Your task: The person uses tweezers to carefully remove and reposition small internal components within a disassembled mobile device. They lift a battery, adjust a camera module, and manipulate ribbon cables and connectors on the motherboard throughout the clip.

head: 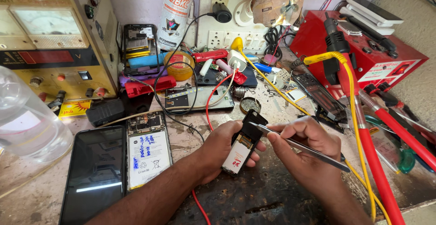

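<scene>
Clear plastic bottle (25, 120) at far L edge, lying on the table (272, 193), which is grimy and scuffed. Behind it a beige bench power supply (54, 38) w/ analog meter and knobs. Next R: black phone screen panel (93, 175) flat on table, just beside an opened phone (148, 150) w/ white battery showing, back off. Further back a 2nd stripped phone body (138, 47) leans upright; yellow tape roll (180, 65) near it, white tube-shaped pack (176, 13) behind. Red and black wires run across centre of table.

Centre: left hand (218, 154) wrapped around a small black opened phone (243, 145), fingers curled under, thumb along the side; phone held tilted just above table, white battery w/ red mark facing up. Right hand (306, 147) pinching metal tweezers (295, 145) betw. thumb and fingers, tips touching upper part of the small phone's inside. Hands close together, nearly touching.

Behind hands: small round tin (250, 104), wall socket board (231, 20) w/ plugs.

R side: red box unit (363, 57) w/ white slabs stacked on top; black-handled iron (336, 47) resting by it; red-sleeved hose (377, 170) and yellow cable (349, 88) running down toward front edge of table; green-handled tool (404, 157) partly hidden at far R
</scene>
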